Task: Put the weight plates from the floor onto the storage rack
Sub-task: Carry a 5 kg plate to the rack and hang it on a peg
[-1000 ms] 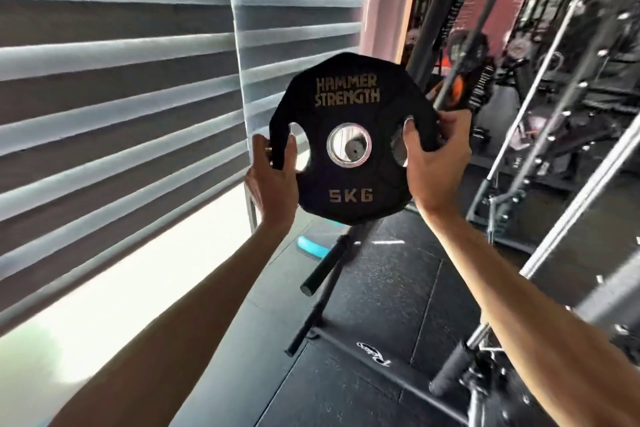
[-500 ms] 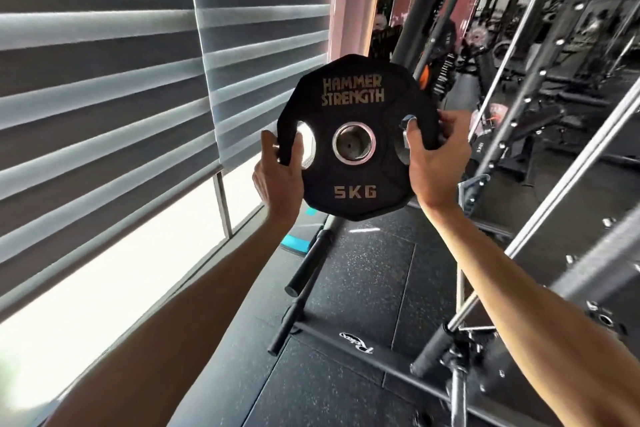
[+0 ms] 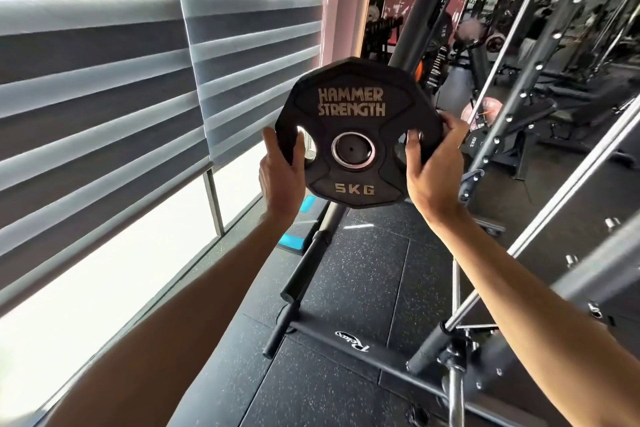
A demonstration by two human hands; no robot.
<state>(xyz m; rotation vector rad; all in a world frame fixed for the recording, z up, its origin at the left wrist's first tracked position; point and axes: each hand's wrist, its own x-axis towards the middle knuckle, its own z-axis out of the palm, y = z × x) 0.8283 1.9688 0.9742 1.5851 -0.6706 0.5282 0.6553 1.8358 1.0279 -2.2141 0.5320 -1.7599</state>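
Note:
A black 5 kg weight plate [image 3: 353, 107] marked "Hammer Strength" is held upright in front of me at chest height. My left hand [image 3: 282, 172] grips its left edge, thumb hooked through the left grip slot. My right hand [image 3: 434, 166] grips the right edge, thumb in the right slot. Through the plate's steel-ringed centre hole I see the round black end of a rack peg. The dark slanted upright of the storage rack [image 3: 424, 10] rises behind the plate. Two lower black pegs [image 3: 313, 253] stick out toward me beneath it.
Striped window blinds [image 3: 121, 87] fill the left side. The rack's base bar [image 3: 353, 345] lies on black rubber flooring. Chrome guide rods and a perforated upright [image 3: 519, 87] stand to the right, with a barbell sleeve [image 3: 453, 385] low down. Gym machines stand behind.
The plate and both hands have moved forward toward the rack. The centre hole, which showed light before, is now lined up with the dark end of a peg.

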